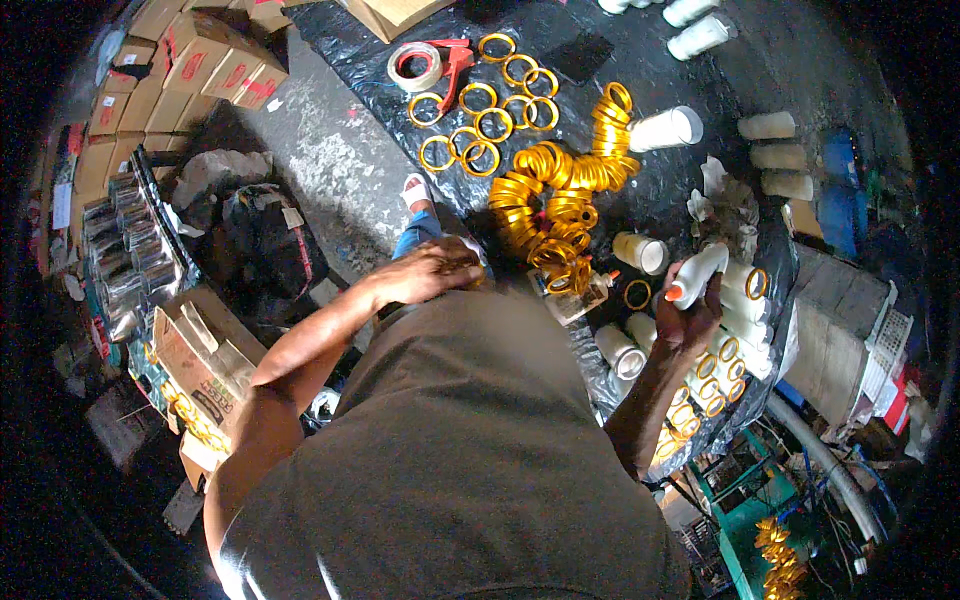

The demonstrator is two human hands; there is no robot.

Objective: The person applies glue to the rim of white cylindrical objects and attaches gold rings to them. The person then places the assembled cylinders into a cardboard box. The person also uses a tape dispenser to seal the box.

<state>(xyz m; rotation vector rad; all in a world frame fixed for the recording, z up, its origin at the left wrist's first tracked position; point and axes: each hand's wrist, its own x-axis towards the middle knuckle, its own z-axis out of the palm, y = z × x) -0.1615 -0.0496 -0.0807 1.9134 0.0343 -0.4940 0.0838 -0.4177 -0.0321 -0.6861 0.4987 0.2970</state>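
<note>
My right hand [688,318] grips a white squeeze bottle [706,268] with an orange tip, tilted so the tip points to the left. Around that hand lie white cylinders [620,352], several with gold rings [728,349] on their ends. My left hand [428,272] rests closed by my lap, its fingers curled under; a bit of gold shows at the fingertips, too small to make out. Between the hands and beyond, a long curved stack of gold rings [545,165] lies on the black plastic sheet [590,20]. One single gold ring [637,294] lies left of my right hand.
Loose gold rings [493,125] spread at the far side, beside a tape roll [414,68] and a red tape dispenser [457,68]. Stacked cardboard boxes [198,55] stand far left. An opened carton [200,365] sits by my left elbow. Crumpled paper [725,215] lies beyond the bottle.
</note>
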